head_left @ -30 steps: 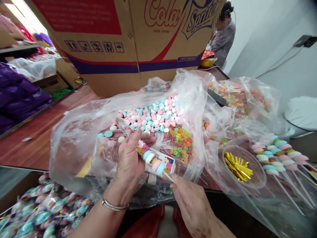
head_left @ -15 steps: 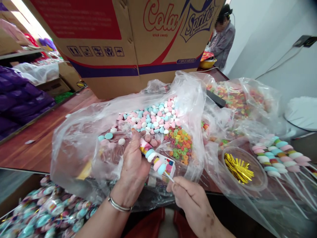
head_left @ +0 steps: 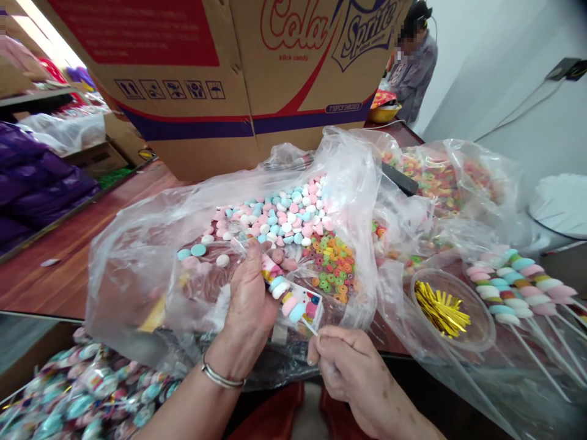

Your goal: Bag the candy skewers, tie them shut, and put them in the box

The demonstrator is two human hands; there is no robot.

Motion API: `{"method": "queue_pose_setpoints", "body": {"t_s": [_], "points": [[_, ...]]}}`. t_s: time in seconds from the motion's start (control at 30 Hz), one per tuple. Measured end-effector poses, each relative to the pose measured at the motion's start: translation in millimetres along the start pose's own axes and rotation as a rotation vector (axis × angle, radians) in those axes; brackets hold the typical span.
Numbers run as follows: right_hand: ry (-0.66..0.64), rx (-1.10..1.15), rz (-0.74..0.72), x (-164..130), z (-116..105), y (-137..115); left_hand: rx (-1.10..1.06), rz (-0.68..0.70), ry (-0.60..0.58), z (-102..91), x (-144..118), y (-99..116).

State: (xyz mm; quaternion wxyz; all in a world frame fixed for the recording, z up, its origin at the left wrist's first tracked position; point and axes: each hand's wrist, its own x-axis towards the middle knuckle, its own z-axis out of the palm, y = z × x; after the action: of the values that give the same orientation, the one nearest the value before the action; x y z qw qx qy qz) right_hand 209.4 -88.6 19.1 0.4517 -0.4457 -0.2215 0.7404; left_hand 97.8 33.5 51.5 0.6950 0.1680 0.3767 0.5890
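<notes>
My right hand (head_left: 348,360) pinches the white stick of a marshmallow skewer (head_left: 288,299), strung with blue, white and pink sweets and a darker piece. Around a colourful printed plastic wrapper (head_left: 270,269) my left hand (head_left: 252,293) is closed, thumb up, with a metal bangle on its wrist. The skewer's upper end is at the wrapper; how far it sits inside I cannot tell. Beyond my left hand lies a heap of pink, white and blue marshmallows (head_left: 279,214) on a plastic sheet. Right of it are coloured ring candies (head_left: 334,266).
A round clear tub (head_left: 481,333) holds gold twist ties (head_left: 440,310). Several finished skewers (head_left: 523,287) lie at the right. A large carton (head_left: 183,134) stands behind. Wrapped candies (head_left: 92,391) fill a box at lower left. Another person (head_left: 415,67) stands at the back.
My right hand has shifted slightly left and down along with the stick. The left hand keeps its grip on the wrapper. The whole view has moved a little.
</notes>
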Motion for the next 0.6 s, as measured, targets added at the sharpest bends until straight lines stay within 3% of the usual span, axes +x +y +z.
{"method": "queue_pose_setpoints", "body": {"t_s": [0.1, 0.17, 0.23, 0.33, 0.4, 0.5, 0.6], "points": [[-0.025, -0.047, -0.137, -0.9, -0.1, 3.9, 0.018, -0.008, 0.007, -2.6, 0.3, -4.6], [0.042, -0.221, -0.309, -0.2, -2.2, 9.2, -0.023, -0.039, -0.028, -3.6, -0.4, -6.7], [0.166, -0.504, -0.58, 2.2, -6.2, 15.6, -0.076, -0.095, -0.043, -3.3, -1.9, -7.8], [0.353, -0.919, -1.1, 7.7, -13.8, 23.9, -0.166, -0.241, -0.002, -0.2, -5.5, -8.2], [0.396, -1.072, -1.298, 11.0, -18.5, 27.3, -0.219, -0.34, 0.023, 2.4, -7.4, -7.1], [0.364, -1.154, -1.314, 12.7, -23.9, 29.8, -0.249, -0.417, 0.028, 3.7, -7.6, -3.7], [0.377, -1.143, -1.298, 10.1, -25.6, 28.9, -0.229, -0.396, -0.021, 0.9, -4.9, -0.3]]}}
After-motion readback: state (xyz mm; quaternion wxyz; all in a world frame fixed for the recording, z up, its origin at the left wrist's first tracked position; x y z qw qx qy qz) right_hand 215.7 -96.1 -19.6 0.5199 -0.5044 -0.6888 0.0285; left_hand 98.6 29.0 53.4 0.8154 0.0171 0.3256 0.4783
